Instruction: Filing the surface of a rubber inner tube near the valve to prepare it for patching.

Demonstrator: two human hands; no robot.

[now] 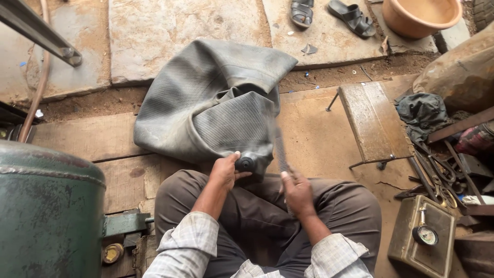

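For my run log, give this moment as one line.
left hand: pinning inner tube at round patch | right hand: holding rasp, blurred | seated cross-legged

Stone-slab floor (170,31) bears inner tube (206,98), sandals (334,13), basin (422,15).

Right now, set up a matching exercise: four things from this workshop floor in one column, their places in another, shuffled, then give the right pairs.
Things:
1. grey inner tube
2. file
3. orange basin
4. pressure gauge box

Places:
A. top right corner, past the sandals
B. on the ground at lower right, beside the person's knee
C. in the grip of the right hand
D. spread in front of the person, pinned at its near edge by the left hand

Pairs: 1-D, 2-C, 3-A, 4-B
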